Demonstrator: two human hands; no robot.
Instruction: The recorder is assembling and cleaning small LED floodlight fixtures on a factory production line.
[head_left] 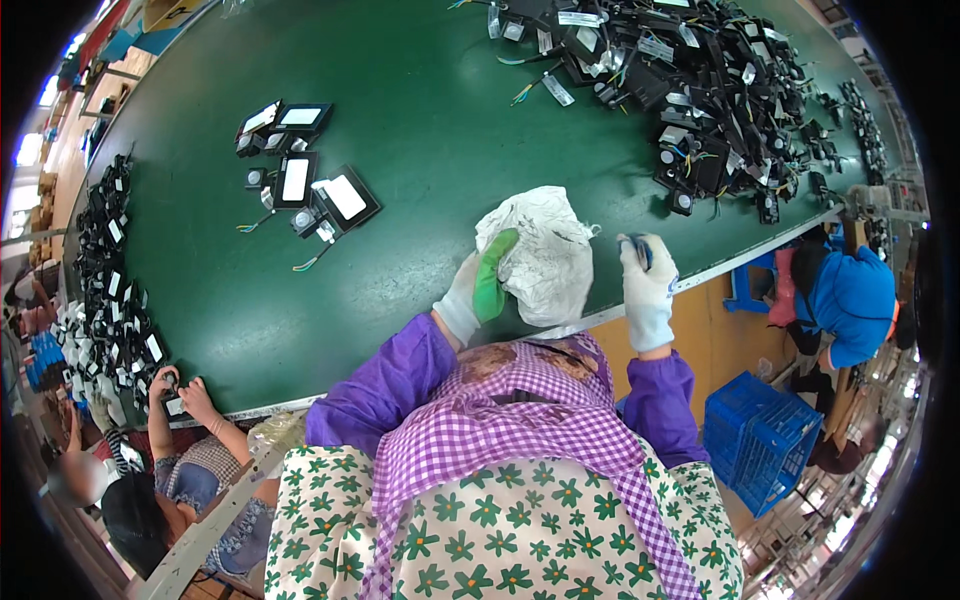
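Observation:
My left hand (474, 292), in a white glove with a green thumb, is closed on a crumpled white cloth (548, 262) smudged with grey. The cloth is raised in front of me at the near edge of the green table (400, 110). To its right, apart from it, my right hand (650, 292) hangs over the table edge in a white glove. Its fingers are curled in, with something dark bluish at the fingertips that is too small to name. Several black devices (348, 197) with white labels and coloured wires lie on the table, left of the cloth.
A big heap of similar black devices (735, 110) covers the table's far right. More lie along the left edge (112, 250), where a co-worker's hands (190, 392) handle one. A blue crate (765, 440) stands at right, below a person in blue (850, 300).

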